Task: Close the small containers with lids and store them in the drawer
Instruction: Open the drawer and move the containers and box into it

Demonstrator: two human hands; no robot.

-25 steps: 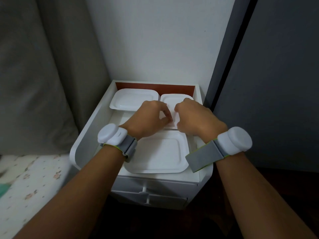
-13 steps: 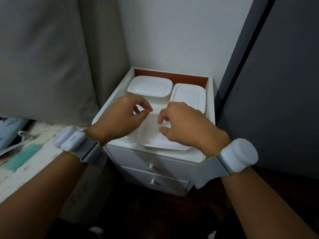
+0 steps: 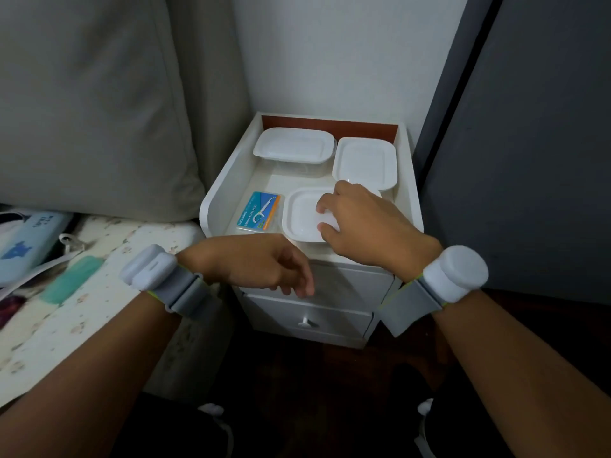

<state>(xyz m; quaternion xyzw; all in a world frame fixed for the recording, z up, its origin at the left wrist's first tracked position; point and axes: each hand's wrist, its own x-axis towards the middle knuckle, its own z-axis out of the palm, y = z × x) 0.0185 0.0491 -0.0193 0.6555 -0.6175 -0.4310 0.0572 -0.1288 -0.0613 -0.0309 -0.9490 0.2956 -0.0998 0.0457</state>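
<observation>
A small white cabinet stands against the wall, its rimmed top serving as a tray. Three lidded white containers sit on it: one at 11 o'clock, one at 1 o'clock, and a front one at about 5 o'clock, near the front edge. The right hand rests on the front container's right side, fingers curled over the lid, thumb at its near edge; it grips the container. A blue floss packet lies flat at 8 o'clock, just beside that container. The left hand is low, in front of the cabinet at 6 o'clock, fingers loosely bent, at the top drawer's front; whether it has hold of a knob cannot be told. The lower drawer is shut, its knob visible. Both wrists carry grey bands with white pods.
</observation>
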